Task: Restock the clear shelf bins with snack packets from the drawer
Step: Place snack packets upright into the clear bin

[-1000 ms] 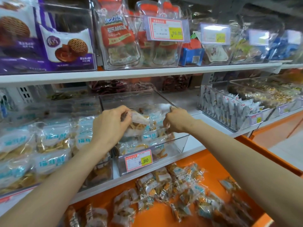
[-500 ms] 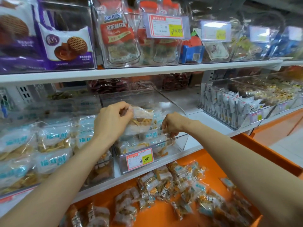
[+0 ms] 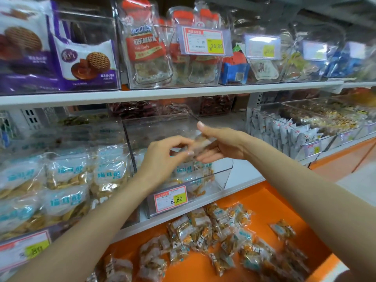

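- Hands meet at frame centre, above the open top of the clear bin (image 3: 222,176).
- The left hand (image 3: 162,157) reaches in from 7 o'clock. Its fingers are curled, with thumb and forefinger tips at the left end of a snack packet (image 3: 201,143). Blur hides whether they pinch it, so I cannot tell.
- The right hand (image 3: 221,146) comes in from 4 o'clock with its fingers released and straight, thumb pointing to 12 o'clock. The snack packet lies against those fingers, below the thumb.
- The snack packet is in the air between both hands, over the stocked packets (image 3: 195,169) that fill the lower front of the clear bin.
- The clear bin stands on the white shelf (image 3: 244,171), with a price tag (image 3: 170,198) reading 8.80 on its front, at 6 o'clock from the hands.
- The orange drawer (image 3: 274,204) is open below the shelf, at 5 to 6 o'clock, with loose packets (image 3: 203,231) scattered in it.
- At 9 o'clock a neighbouring bin holds blue-lettered bags (image 3: 65,180), and at 3 o'clock white sachets (image 3: 284,131) stand upright.
- On the upper shelf are red-topped pouches (image 3: 146,47) at 12 o'clock and purple biscuit bags (image 3: 85,58) at 10 o'clock.
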Demonstrator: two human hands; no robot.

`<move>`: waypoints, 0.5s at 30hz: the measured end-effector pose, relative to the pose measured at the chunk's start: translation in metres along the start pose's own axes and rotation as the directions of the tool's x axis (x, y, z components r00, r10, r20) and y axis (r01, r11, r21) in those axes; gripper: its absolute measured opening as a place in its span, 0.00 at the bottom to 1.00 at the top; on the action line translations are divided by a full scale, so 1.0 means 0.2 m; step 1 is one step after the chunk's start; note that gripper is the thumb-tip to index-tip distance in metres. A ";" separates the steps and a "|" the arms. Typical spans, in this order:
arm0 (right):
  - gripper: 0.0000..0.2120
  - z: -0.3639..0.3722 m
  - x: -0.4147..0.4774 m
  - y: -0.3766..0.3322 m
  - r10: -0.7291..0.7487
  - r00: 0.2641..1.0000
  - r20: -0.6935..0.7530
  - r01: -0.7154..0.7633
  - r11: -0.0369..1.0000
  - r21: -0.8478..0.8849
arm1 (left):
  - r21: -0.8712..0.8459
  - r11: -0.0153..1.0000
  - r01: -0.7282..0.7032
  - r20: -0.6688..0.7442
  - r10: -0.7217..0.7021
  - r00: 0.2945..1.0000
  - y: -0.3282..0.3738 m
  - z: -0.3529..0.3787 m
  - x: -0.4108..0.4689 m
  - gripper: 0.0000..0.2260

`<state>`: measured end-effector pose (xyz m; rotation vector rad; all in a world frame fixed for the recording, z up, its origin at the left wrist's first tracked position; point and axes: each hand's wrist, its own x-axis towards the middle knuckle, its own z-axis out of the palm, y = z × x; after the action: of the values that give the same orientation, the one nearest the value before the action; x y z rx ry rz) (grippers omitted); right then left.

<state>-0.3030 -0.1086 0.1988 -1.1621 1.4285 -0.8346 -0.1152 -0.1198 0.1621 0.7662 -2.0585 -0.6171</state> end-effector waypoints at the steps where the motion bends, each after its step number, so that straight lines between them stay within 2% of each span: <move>1: 0.19 -0.02 -0.01 0.01 -0.034 0.999 -0.033 0.035 0.999 0.035 | 0.050 0.998 -0.030 0.082 0.026 0.996 0.00 0.01 0.00 0.14; 2: 0.14 -0.04 -0.02 0.02 -0.065 0.995 -0.080 0.069 0.996 0.051 | 0.107 0.993 -0.053 0.145 0.038 0.989 0.00 0.01 0.00 0.16; 3: 0.13 -0.07 -0.03 0.02 -0.098 0.985 -0.140 0.102 0.995 0.023 | 0.157 0.986 -0.061 0.174 0.033 0.984 -0.01 0.00 0.00 0.17; 6: 0.20 -0.13 -0.07 0.01 -0.177 0.948 -0.264 0.144 0.980 -0.139 | 0.215 0.976 0.039 0.118 -0.065 0.991 -0.04 -0.03 0.00 0.13; 10: 0.15 -0.17 -0.11 0.00 -0.249 0.936 -0.251 0.194 0.955 -0.223 | 0.248 0.962 0.111 0.106 -0.141 0.984 -0.07 -0.03 -0.02 0.08; 15: 0.11 -0.20 -0.11 0.01 -0.301 0.901 -0.311 0.218 0.936 -0.276 | 0.241 0.962 0.128 0.157 -0.169 0.973 -0.07 0.01 -0.05 0.08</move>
<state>-0.3431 -0.0919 0.2116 -1.4639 1.7213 -1.1268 -0.1083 -0.1234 0.1465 1.0408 -2.2762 -0.5516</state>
